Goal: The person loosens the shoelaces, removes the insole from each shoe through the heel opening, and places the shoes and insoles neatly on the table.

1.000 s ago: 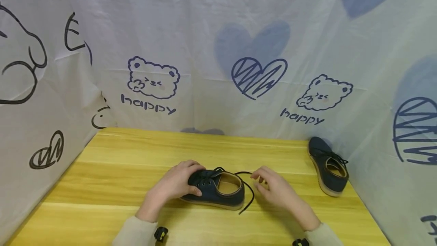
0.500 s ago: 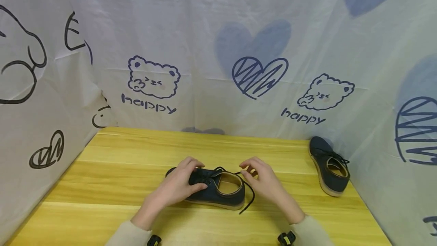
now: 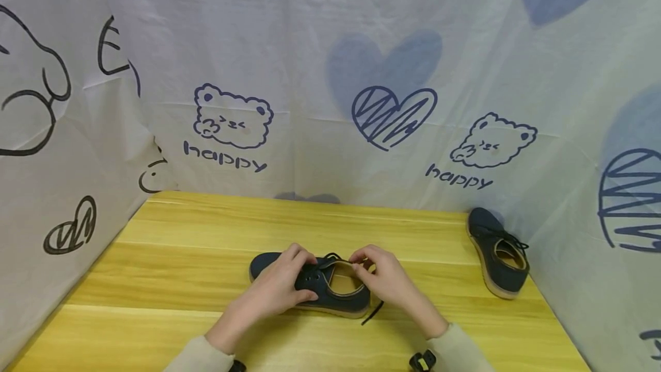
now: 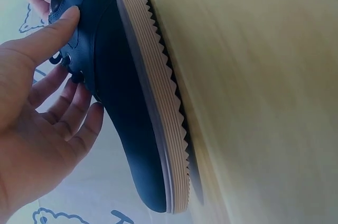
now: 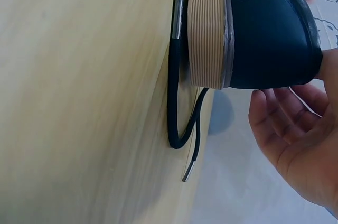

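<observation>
A dark navy lace-up shoe point(image 3: 338, 301) lies on the table, toe to the left, its tan-lined opening up. My left hand point(image 3: 281, 280) holds it across the lacing, thumb on the near side and bent fingers over the far side, as the left wrist view shows. My right hand point(image 3: 384, 274) is at the heel opening, thumb and index fingertips close together at the collar where the black shoelace point(image 3: 334, 256) passes. I cannot tell whether they pinch it. In the right wrist view, the shoelace point(image 5: 173, 92) trails behind the heel, both metal tips showing.
A matching navy shoe point(image 3: 498, 251) stands at the table's right edge with its lace tied. White cloth point(image 3: 310, 73) printed with hearts and bears hangs behind and beside the wood-grain table point(image 3: 196, 245).
My right hand has moved left from beside the loose lace to the shoe's collar. The left hand has shifted slightly over the lacing, uncovering the toe. The shoe has stayed in place.
</observation>
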A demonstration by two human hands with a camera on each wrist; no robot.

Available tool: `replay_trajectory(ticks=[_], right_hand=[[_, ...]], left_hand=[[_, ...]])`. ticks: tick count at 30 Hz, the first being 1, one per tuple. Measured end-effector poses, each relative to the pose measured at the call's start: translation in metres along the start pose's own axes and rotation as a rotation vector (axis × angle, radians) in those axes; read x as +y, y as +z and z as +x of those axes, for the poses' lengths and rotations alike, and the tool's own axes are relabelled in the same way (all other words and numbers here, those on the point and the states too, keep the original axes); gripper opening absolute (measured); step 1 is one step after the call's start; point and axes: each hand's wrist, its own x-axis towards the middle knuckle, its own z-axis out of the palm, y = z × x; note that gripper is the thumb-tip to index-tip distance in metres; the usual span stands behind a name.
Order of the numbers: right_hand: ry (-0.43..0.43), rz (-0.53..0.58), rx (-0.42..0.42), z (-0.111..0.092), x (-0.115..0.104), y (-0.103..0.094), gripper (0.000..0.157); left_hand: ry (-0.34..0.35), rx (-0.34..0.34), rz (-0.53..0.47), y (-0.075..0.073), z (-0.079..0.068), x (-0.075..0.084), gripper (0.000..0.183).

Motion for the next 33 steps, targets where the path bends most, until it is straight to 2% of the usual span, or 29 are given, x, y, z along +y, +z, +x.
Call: replay_trajectory(ticks=[5, 10, 14, 17, 23, 29, 33], right_hand=[[0.003, 0.011, 0.004, -0.002, 0.000, 0.000, 0.011], [0.022, 0.027, 0.013, -0.006, 0.001, -0.001, 0.012], [0.095, 0.066, 0.020, -0.012, 0.000, -0.001, 0.012], [0.162, 0.140, 0.017, -0.017, -0.002, -0.001, 0.014], [0.266, 0.303, 0.013, -0.024, -0.009, 0.001, 0.019], [0.315, 0.401, 0.031, -0.030, -0.019, 0.002, 0.026], [0.334, 0.424, 0.025, -0.031, -0.025, 0.004, 0.028]], left_hand=[[-0.003, 0.008, 0.001, 0.002, 0.003, 0.000, 0.055], [0.050, 0.049, 0.053, 0.005, 0.007, -0.002, 0.054], [0.096, 0.095, 0.104, 0.006, 0.010, -0.002, 0.053], [0.100, 0.110, 0.115, 0.008, 0.013, -0.003, 0.051], [0.057, 0.088, 0.061, 0.010, 0.017, -0.006, 0.045], [0.030, 0.095, -0.004, 0.011, 0.023, -0.007, 0.042], [0.028, 0.104, -0.024, 0.012, 0.027, -0.010, 0.040]])
